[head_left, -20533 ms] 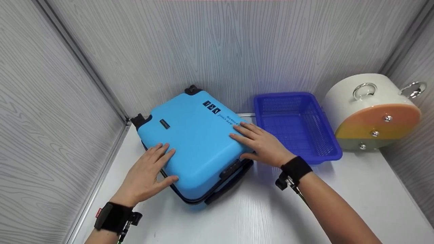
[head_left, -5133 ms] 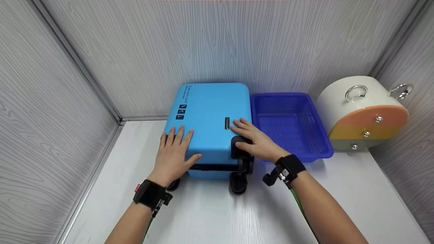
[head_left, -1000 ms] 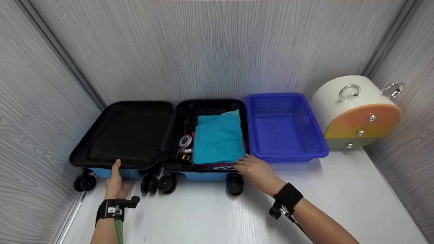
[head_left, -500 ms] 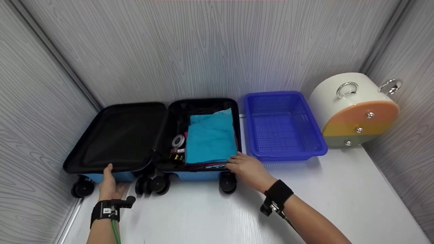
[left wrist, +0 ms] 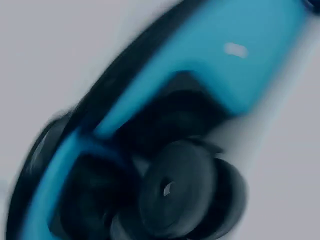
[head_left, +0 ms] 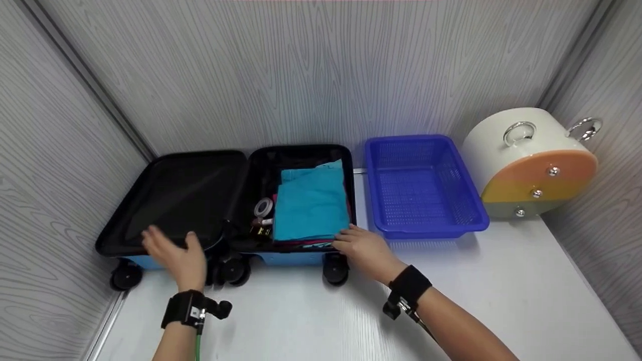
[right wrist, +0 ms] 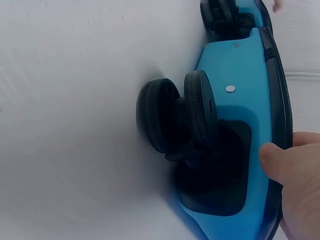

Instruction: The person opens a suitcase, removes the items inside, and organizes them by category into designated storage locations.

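A blue suitcase (head_left: 296, 258) lies unfolded in two halves, black inside, wheels toward the person. The right half holds folded turquoise cloth (head_left: 312, 206), a white ring-shaped roll (head_left: 270, 204) and small items (head_left: 261, 230), one black with gold marks. My right hand (head_left: 368, 251) grips this half's front right corner; in the right wrist view its thumb (right wrist: 272, 159) presses the blue shell while fingers go over the zipper edge. My left hand (head_left: 184, 258), blurred, is held with fingers spread in front of the left half's lining panel (head_left: 188, 195), holding nothing. Its wrist view shows blurred suitcase wheels (left wrist: 177, 190).
A blue plastic basket (head_left: 431, 233) stands right of the suitcase. Farther right is a round white box (head_left: 494, 145) with orange, yellow and green drawer fronts and ring handles. Wood-grain walls (head_left: 321, 75) enclose the white table (head_left: 301, 321) at the back and sides.
Earlier the suitcase was shut and got turned round, then opened flat. Just now my left hand let go of the left half's front edge and moved right; my right hand stayed at the corner.
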The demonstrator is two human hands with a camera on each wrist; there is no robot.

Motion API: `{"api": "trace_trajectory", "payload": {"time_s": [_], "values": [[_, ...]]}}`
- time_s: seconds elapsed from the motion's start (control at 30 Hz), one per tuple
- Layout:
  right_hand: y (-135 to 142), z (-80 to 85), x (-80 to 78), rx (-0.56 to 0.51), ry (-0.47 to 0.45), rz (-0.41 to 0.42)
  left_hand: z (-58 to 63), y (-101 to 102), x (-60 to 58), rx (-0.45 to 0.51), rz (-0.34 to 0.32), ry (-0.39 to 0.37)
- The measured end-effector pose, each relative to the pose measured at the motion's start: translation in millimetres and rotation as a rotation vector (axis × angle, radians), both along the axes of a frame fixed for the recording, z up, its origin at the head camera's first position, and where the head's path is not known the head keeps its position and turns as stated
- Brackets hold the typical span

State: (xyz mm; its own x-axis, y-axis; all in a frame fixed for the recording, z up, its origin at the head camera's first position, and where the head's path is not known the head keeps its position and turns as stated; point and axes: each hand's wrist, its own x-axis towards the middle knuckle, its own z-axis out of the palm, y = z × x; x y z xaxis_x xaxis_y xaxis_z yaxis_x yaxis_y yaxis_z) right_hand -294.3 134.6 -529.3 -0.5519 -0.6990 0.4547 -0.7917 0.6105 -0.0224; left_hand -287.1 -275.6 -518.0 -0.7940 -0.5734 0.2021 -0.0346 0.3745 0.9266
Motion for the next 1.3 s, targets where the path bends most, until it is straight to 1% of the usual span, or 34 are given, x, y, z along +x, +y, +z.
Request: {"api": "trace_trajectory", "payload": {"time_s": [0.03,0.1,0.13,0.2,0.23,0.27,0.3,0.37,0.4,0.47,0.5,0.57,0.67,0.7,0.77,0.83,0.9,1.0,1.1,1.2,1.3], "values": [[0,-0.3,0.4,0.0,0.0,-0.002,1.4,12,-1.0,-0.123,-0.071,0.048],[2,-0.7,1.6,0.002,-0.003,-0.013,3.0,37,-3.3,-0.347,-0.26,0.132],[2,-0.9,2.2,0.007,-0.006,-0.023,2.8,50,-3.9,-0.445,-0.36,0.153],[3,-1.5,3.8,0.016,-0.02,-0.042,-0.9,73,-3.6,-0.612,-0.537,0.16],[3,-1.8,4.9,0.018,-0.032,-0.049,-4.0,83,-2.2,-0.683,-0.601,0.139],[4,-2.5,6.0,0.018,-0.042,-0.056,-8.3,91,-0.9,-0.738,-0.646,0.119],[5,-3.5,7.0,0.012,-0.055,-0.061,-12.9,98,1.0,-0.775,-0.67,0.083],[9,-6.2,9.0,-0.018,-0.067,-0.068,-21.9,108,4.4,-0.802,-0.675,0.028],[13,-7.2,10.2,-0.04,-0.065,-0.074,-25.4,112,5.8,-0.792,-0.663,0.008],[25,-9.6,11.3,-0.105,-0.046,-0.109,-31.1,116,7.1,-0.766,-0.631,-0.004],[32,-10.4,11.7,-0.139,-0.03,-0.146,-32.6,118,6.9,-0.756,-0.617,-0.005],[49,-11.1,12.6,-0.191,-0.002,-0.248,-34.3,121,6.3,-0.742,-0.604,0.001],[74,-12.4,15.2,-0.233,-0.015,-0.428,-35.6,122,5.5,-0.753,-0.585,-0.004],[80,-13.6,16.3,-0.23,-0.026,-0.471,-36.0,122,5.6,-0.758,-0.578,-0.009],[89,-16.9,18.2,-0.229,-0.05,-0.513,-36.3,121,6.2,-0.768,-0.561,-0.01],[93,-20.7,20.0,-0.242,-0.061,-0.513,-37.0,120,6.2,-0.778,-0.552,-0.006],[93,-24.7,21.6,-0.264,-0.053,-0.493,-37.6,119,5.9,-0.787,-0.55,-0.001],[87,-29.0,25.2,-0.315,-0.038,-0.475,-38.2,119,4.9,-0.794,-0.557,0.015],[79,-31.4,28.3,-0.344,-0.03,-0.462,-38.4,118,4.5,-0.8,-0.556,0.039],[71,-32.6,28.8,-0.35,-0.033,-0.432,-38.8,116,5.0,-0.798,-0.545,0.057],[65,-33.4,26.7,-0.344,-0.023,-0.396,-38.7,114,6.6,-0.791,-0.54,0.054]]}}
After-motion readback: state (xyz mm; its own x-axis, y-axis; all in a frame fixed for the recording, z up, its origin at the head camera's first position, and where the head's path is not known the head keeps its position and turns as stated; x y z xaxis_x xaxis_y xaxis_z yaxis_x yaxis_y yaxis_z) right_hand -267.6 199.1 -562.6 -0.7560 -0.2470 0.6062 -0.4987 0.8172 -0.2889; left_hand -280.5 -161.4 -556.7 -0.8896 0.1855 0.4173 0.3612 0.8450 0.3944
